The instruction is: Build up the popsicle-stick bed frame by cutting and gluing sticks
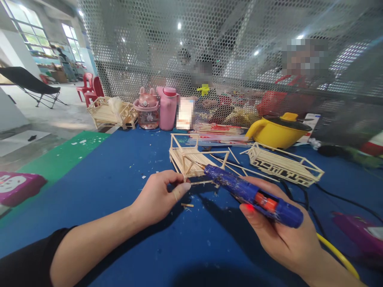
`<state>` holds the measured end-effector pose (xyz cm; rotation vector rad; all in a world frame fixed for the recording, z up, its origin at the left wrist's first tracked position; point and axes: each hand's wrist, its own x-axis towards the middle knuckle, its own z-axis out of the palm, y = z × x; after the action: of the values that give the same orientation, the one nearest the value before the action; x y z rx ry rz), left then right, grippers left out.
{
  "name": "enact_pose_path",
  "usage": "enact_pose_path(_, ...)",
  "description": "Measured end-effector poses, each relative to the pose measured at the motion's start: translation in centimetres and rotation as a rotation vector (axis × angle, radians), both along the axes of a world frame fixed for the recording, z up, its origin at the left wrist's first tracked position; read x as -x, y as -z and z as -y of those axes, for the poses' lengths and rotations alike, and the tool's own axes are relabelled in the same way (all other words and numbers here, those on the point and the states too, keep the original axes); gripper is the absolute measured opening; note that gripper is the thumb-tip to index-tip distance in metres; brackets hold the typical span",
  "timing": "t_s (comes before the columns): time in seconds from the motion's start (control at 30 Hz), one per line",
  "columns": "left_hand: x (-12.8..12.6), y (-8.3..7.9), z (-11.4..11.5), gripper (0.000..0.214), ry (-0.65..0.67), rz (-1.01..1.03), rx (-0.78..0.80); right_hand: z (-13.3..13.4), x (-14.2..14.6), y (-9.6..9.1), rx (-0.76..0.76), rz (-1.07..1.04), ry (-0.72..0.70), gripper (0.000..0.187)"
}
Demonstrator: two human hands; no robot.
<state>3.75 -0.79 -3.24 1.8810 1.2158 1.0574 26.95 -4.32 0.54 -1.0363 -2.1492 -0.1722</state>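
Observation:
My right hand (pixel 279 231) is closed around a blue glue gun (pixel 251 194), its nozzle touching a small stick-built wooden model (pixel 187 157) on the blue table (pixel 119 175). My left hand (pixel 158 195) pinches a thin wooden stick (pixel 201 183) at the model's near edge, thumb and fingers pressed together. A short stick piece (pixel 187 205) lies on the table just below that hand.
A second stick model (pixel 284 165) lies to the right, a third (pixel 110 112) at the back left. A yellow pot (pixel 277 129), pink bottles (pixel 167 107) and packs of sticks stand along the mesh screen. Black cables and a yellow cord (pixel 338 255) run right. People sit behind the mesh.

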Motion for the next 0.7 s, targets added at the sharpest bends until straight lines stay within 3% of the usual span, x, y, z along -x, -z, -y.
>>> enact_pose_path(0.7,0.0,-0.1,0.0,0.018,-0.011,-0.015,0.015,-0.5,-0.4,0.1,0.048,-0.043,-0.018,0.032)
